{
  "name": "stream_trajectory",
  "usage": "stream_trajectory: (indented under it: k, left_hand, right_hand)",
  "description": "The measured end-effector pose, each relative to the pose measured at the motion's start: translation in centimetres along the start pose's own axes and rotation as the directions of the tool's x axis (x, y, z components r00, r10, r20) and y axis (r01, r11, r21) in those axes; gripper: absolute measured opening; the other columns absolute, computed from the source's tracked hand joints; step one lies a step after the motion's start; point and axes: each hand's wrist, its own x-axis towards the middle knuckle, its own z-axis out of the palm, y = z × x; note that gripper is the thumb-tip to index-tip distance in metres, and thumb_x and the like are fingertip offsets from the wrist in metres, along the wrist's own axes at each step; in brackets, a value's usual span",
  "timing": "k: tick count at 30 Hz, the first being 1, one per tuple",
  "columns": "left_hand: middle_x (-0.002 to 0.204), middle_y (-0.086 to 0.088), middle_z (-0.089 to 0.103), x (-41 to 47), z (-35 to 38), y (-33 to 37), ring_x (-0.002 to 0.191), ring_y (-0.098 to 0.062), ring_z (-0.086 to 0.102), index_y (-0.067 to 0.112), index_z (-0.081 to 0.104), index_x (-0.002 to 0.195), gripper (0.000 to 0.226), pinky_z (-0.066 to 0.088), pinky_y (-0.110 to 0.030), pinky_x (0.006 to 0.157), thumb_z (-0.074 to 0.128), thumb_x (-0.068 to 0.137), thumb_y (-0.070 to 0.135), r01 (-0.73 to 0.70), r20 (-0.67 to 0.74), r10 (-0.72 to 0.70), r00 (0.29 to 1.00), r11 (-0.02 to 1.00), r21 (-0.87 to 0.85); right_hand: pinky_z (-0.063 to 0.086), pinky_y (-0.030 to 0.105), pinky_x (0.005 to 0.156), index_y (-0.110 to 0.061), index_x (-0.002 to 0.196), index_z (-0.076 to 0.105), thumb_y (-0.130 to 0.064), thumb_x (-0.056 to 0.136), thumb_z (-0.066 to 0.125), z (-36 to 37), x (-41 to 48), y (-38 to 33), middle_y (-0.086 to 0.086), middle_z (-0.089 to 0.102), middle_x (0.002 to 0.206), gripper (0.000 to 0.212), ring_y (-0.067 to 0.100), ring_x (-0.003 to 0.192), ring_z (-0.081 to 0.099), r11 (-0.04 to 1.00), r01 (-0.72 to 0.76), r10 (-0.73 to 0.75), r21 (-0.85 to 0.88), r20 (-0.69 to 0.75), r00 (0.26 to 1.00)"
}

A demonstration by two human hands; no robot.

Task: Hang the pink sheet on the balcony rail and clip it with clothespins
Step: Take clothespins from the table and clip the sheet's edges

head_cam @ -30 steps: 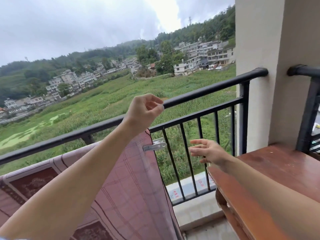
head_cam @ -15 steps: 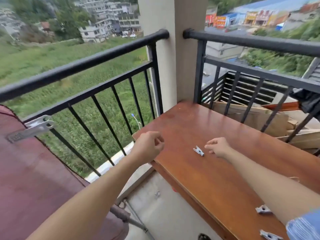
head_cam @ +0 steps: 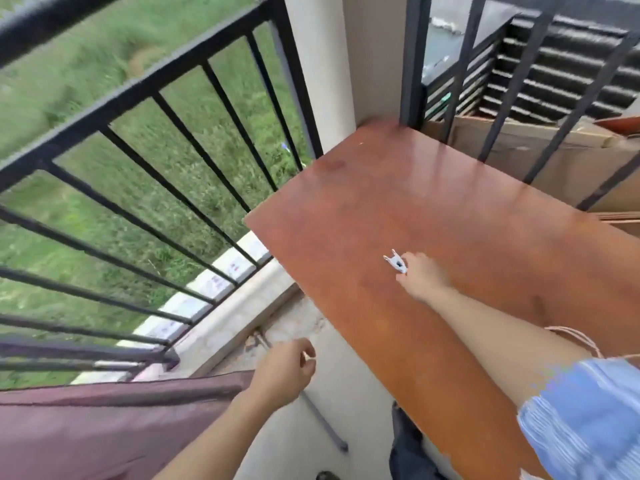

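The pink sheet (head_cam: 86,427) hangs at the lower left, its edge below the black balcony rail (head_cam: 114,98). My left hand (head_cam: 284,372) hovers over the floor beside the sheet's right edge, fingers curled in with nothing visible in them. My right hand (head_cam: 420,277) rests on the brown table top, thumb and fingers pinched on a white clothespin (head_cam: 395,261) whose jaws stick out to the left. The clip on the sheet is out of view.
The reddish-brown wooden table (head_cam: 398,188) fills the balcony corner against a cream pillar (head_cam: 322,64). A second black railing (head_cam: 491,98) runs behind it, with cardboard (head_cam: 561,157) beyond. A grey pipe (head_cam: 325,427) lies on the concrete floor.
My view has swung right and down from the sheet to the table. My right hand reached the clothespin and closed on it. My left hand dropped from the rail to beside the sheet.
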Motion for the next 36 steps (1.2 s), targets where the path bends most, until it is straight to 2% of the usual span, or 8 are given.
stream_trajectory:
  k: [5,10,14,17,20,23,26,36]
  left_hand:
    - [0.097,0.001,0.071,-1.6,3.4,-2.3,0.094,-0.023,0.065,0.024,0.062,0.106,0.021,0.049,-0.032,0.075,0.049,0.089,0.027,0.139,0.065,-0.141,0.988,0.99,0.036]
    - [0.113,0.002,0.067,-3.8,3.4,-4.7,0.109,-0.023,0.058,0.024,0.06,0.116,0.028,0.043,-0.032,0.082,0.048,0.09,0.029,0.193,0.052,-0.206,0.977,0.962,0.191]
    - [0.104,0.002,0.065,-4.7,-0.2,-7.6,0.103,-0.026,0.058,0.026,0.062,0.104,0.023,0.032,-0.035,0.072,0.045,0.093,0.036,0.226,-0.083,-0.21,0.974,0.907,0.355]
    - [0.096,0.0,0.06,-6.6,-4.7,-9.1,0.1,-0.027,0.056,0.024,0.067,0.093,0.055,0.035,-0.037,0.08,0.023,0.085,0.057,0.27,-0.178,-0.205,0.962,0.803,0.531]
    - [0.116,-0.007,0.054,-8.6,-8.7,-10.7,0.114,-0.03,0.046,0.017,0.06,0.113,0.037,0.03,-0.044,0.098,0.037,0.088,0.03,0.263,-0.118,-0.267,0.956,0.613,0.745]
    - [0.121,-0.007,0.052,-10.3,-11.3,-12.3,0.116,-0.029,0.044,0.019,0.061,0.118,0.029,0.031,-0.045,0.096,0.049,0.092,0.013,0.292,-0.145,-0.306,0.941,0.514,0.807]
    - [0.116,-0.006,0.053,-12.1,-13.0,-13.2,0.11,-0.028,0.045,0.019,0.064,0.112,0.025,0.031,-0.04,0.091,0.053,0.091,0.013,0.239,-0.136,-0.234,0.963,0.502,0.831]
    - [0.107,-0.003,0.057,-14.6,-16.6,-12.7,0.102,-0.024,0.047,0.019,0.064,0.105,0.02,0.029,-0.035,0.073,0.051,0.093,0.01,0.142,-0.164,0.017,0.986,0.426,0.894]
  right_hand:
    - [0.045,0.043,0.088,-0.017,0.126,0.051,-0.042,0.088,0.06,2.4,4.7,-1.3,0.014,0.05,0.124,0.046,0.036,0.115,0.05,0.989,0.062,-0.064,-0.136,-0.012,0.998]
    - [0.049,0.04,0.08,-0.015,0.105,0.066,-0.026,0.093,0.055,5.0,5.4,-0.9,0.015,0.053,0.105,0.02,0.036,0.102,0.054,0.942,0.195,-0.216,-0.273,-0.05,0.975]
    - [0.046,0.04,0.079,-0.016,0.112,0.062,-0.029,0.095,0.05,5.6,2.6,-5.2,0.017,0.054,0.11,0.025,0.039,0.101,0.058,0.967,0.224,-0.224,-0.123,0.015,0.974]
    - [0.041,0.038,0.072,-0.017,0.108,0.059,-0.028,0.092,0.051,6.6,-1.5,-9.6,0.016,0.05,0.11,0.021,0.042,0.096,0.059,0.957,0.287,-0.29,0.045,0.086,0.953]
    - [0.038,0.038,0.072,-0.012,0.099,0.054,-0.027,0.094,0.046,7.9,-6.2,-13.9,0.017,0.051,0.107,0.018,0.041,0.094,0.057,0.915,0.365,-0.388,0.171,0.132,0.912]
    - [0.033,0.037,0.068,-0.013,0.088,0.047,-0.026,0.097,0.041,8.3,-10.7,-17.7,0.018,0.058,0.097,0.017,0.038,0.093,0.058,0.886,0.417,-0.45,0.203,0.154,0.88]
    - [0.039,0.037,0.066,-0.018,0.092,0.046,-0.028,0.095,0.041,7.9,-15.1,-20.9,0.008,0.055,0.086,0.012,0.032,0.085,0.057,0.868,0.454,-0.489,0.2,0.187,0.852]
    - [0.051,0.037,0.084,-0.035,0.095,0.066,-0.042,0.082,0.055,10.3,-22.0,-25.9,-0.005,0.069,0.112,0.019,0.021,0.105,0.06,0.816,0.514,-0.572,0.265,0.233,0.787]
